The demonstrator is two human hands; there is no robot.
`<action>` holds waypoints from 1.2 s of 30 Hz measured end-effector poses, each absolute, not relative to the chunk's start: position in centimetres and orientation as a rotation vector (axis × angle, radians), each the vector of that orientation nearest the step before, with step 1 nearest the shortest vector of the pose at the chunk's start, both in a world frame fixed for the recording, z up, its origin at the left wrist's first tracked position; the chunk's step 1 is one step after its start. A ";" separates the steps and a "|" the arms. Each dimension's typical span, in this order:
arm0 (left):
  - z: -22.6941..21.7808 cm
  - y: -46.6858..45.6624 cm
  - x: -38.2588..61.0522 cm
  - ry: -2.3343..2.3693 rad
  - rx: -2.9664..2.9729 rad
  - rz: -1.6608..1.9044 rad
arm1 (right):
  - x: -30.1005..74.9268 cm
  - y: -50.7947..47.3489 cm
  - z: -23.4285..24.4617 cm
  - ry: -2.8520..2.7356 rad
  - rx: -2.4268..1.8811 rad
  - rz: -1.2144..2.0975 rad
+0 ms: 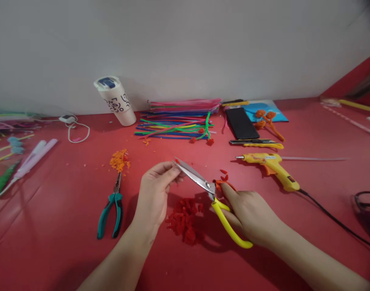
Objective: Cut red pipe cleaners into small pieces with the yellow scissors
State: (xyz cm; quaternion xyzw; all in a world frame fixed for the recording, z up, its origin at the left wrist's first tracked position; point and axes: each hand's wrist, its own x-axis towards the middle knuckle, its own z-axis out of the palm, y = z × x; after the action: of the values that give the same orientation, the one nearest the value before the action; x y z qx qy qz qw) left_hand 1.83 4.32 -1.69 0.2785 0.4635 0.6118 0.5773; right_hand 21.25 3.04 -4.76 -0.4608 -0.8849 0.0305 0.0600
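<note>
My right hand (248, 212) grips a pair of scissors (200, 179) with yellow and orange handles, its blades pointing up and left. At the blade tips, my left hand (159, 184) pinches a small red piece (177, 161), mostly hidden by the fingers. Below the blades lies a loose pile of red scraps (185, 220) on the red table (160, 266). A few more red bits (223, 174) rest just beyond the scissor pivot. To the left of my left hand are teal-handled pliers (114, 206).
Along the wall stand a white tumbler (116, 101) and coloured pipe cleaners (179, 121). On the right lie a phone (242, 123), a utility knife (257, 143) and a yellow glue gun (272, 163) with a trailing black cord. Orange scraps (119, 160) sit beyond the pliers.
</note>
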 end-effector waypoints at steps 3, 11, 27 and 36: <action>-1.7 4.2 1.8 1.094 0.655 1.428 | 21.2 3.0 -4.8 -2.677 -1.405 0.087; -1.5 4.2 1.8 1.117 0.663 1.417 | 21.2 3.0 -4.6 -2.697 -1.445 0.088; -1.6 4.2 1.8 1.095 0.650 1.423 | 21.0 2.9 -4.6 -2.689 -1.489 0.179; -1.7 4.2 1.9 1.066 0.653 1.363 | 20.6 3.2 -3.3 -2.439 -1.625 0.727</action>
State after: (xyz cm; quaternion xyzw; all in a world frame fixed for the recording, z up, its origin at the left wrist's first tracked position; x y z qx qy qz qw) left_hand 1.94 4.17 -1.72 0.2818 0.4603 0.5885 0.6020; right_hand 20.63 3.16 -3.26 -0.5372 -0.8062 0.2402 0.0610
